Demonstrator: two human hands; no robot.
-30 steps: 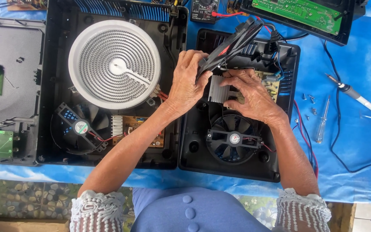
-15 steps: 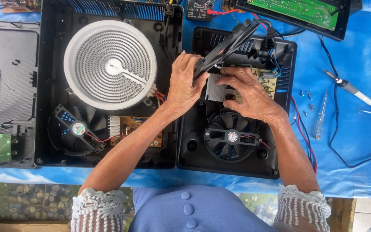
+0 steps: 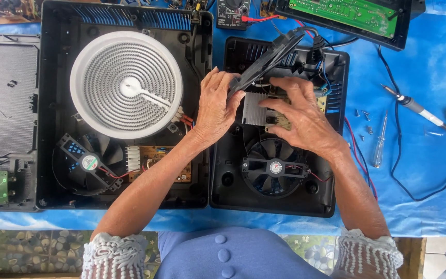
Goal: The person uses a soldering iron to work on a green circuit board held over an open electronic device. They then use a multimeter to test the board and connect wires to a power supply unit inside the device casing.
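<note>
Cooker base (image 3: 277, 199), the smaller black one, sits open on the blue cloth (image 3: 429, 57) directly in front of the seated person, lid off, insides up. Both hands are in its upper half. Left hand (image 3: 218, 106) is curled, fingertips against the lower end of a black flat panel (image 3: 269, 59) that stands tilted up out of the housing; it looks propped that way to keep it clear of the parts beneath, wires running to its upper end. Whether the fingers truly pinch the panel or only steady it, I cannot tell. Right hand (image 3: 300, 116) lies spread, palm down, fingers splayed over the finned aluminium heat sink (image 3: 254, 109) and the small board beside it, pressing or feeling rather than clasping anything. Below the hands, the round cooling fan (image 3: 274, 166) stays seated in its well, red lead running off to the right.

Just left, touching edge to edge, a larger open housing (image 3: 47, 103) carries a white coil heating element (image 3: 126, 85) and its own fan (image 3: 90, 163), laid out alongside as if for comparison or spares. To the right, kept within reach but apart from the work: loose screws (image 3: 363, 114), a clear-handled screwdriver (image 3: 379, 142), a soldering iron (image 3: 411, 105) with its cord looping. A green circuit board (image 3: 347, 11) in a black tray lies at the far edge.
</note>
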